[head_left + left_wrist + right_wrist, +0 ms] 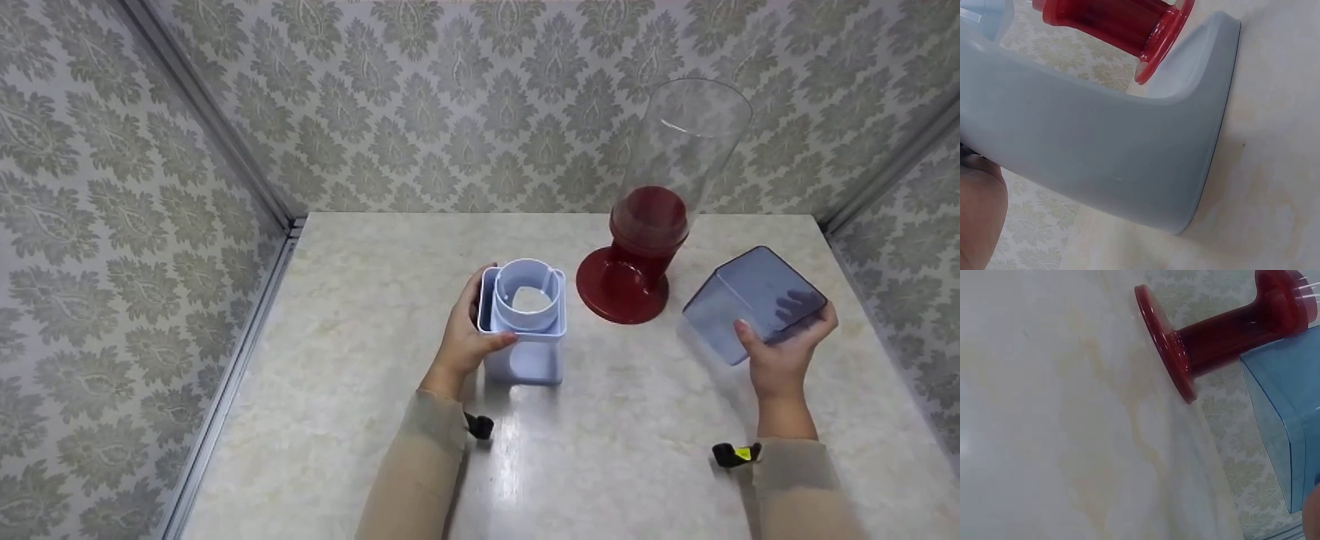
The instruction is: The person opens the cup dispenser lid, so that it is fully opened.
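Note:
My left hand (465,335) grips the upper part of a light blue dispenser stand (523,364), thumb along its front and fingers at its left side. The stand has a square top holder with a round collar, and its foot is on the table in the left wrist view (1095,135). To the right, my right hand (786,364) holds a see-through blue square container (750,289), tilted. Its fingers show through the wall, and the thumb lies on the near side. In the right wrist view, only part of the container (1297,388) and a bit of the hand appear.
Between and behind the hands stands a red dispenser base (622,292) with a round foot, bearing a tall clear cylinder (694,150). The pale marbled table (360,322) ends at patterned walls (465,97) behind and on both sides.

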`<state>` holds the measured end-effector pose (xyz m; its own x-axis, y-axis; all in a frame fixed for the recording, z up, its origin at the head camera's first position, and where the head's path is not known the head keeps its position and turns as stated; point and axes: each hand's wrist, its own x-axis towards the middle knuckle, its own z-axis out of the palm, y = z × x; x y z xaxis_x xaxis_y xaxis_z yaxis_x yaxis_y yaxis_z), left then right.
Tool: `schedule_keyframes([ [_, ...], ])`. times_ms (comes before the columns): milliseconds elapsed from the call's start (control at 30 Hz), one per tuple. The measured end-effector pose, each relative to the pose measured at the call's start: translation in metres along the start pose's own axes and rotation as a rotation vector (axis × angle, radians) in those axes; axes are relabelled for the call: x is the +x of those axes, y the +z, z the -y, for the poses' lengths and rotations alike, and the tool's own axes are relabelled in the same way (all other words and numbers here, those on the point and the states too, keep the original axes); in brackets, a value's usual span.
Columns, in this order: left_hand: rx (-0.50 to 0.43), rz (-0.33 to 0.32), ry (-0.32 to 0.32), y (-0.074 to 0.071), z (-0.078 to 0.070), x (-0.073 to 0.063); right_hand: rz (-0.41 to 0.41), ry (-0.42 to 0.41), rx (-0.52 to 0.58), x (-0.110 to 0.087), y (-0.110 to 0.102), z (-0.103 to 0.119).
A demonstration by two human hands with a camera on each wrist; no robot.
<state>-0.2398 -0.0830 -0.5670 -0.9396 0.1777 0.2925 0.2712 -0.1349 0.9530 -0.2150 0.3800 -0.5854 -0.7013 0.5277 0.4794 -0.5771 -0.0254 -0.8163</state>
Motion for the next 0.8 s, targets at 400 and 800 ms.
schedule_keyframes([
  [400,-0.009,-0.013,0.012,-0.002,0.001,-0.001,-0.17,0.407,-0.263,0.011,-0.016,0.008],
  [800,-0.007,-0.006,-0.022,0.0,-0.001,-0.002,-0.244,0.618,-0.318,0.016,-0.03,0.001],
])
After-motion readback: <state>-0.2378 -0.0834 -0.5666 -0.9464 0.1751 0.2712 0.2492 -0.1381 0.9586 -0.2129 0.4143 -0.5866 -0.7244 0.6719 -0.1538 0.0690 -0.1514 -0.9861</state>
